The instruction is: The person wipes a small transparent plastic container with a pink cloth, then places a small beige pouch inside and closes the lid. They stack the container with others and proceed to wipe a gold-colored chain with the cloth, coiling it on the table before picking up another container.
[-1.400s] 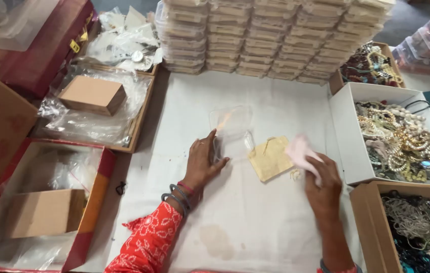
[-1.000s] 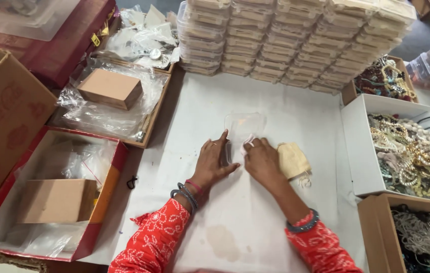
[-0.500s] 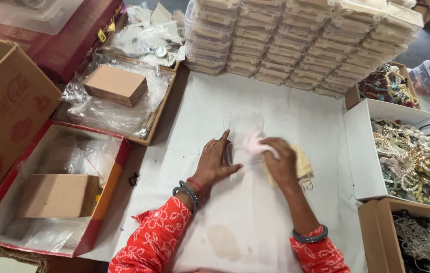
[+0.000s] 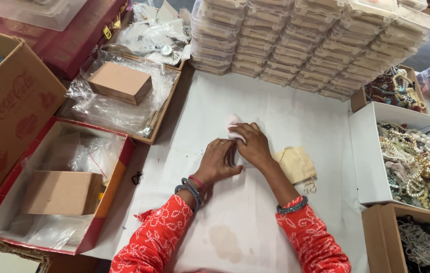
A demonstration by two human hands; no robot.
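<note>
1. The clear plastic case [image 4: 238, 132] sits almost wholly hidden under both hands, mid-table.
2. The pink cloth [image 4: 233, 121] only peeks past the right hand [image 4: 253, 145].
3. The brown jewellery box [image 4: 417, 237], at the table's right corner, is cut off by the picture's edge.

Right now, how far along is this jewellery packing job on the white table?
Done: many filled clear boxes stand stacked at the back. In hand: the left hand steadies a clear box that is mostly hidden, while the right hand presses a pink cloth at it; a tan pouch lies beside them. Left: the white box and the cardboard boxes on the right hold heaps of loose jewellery.
</note>
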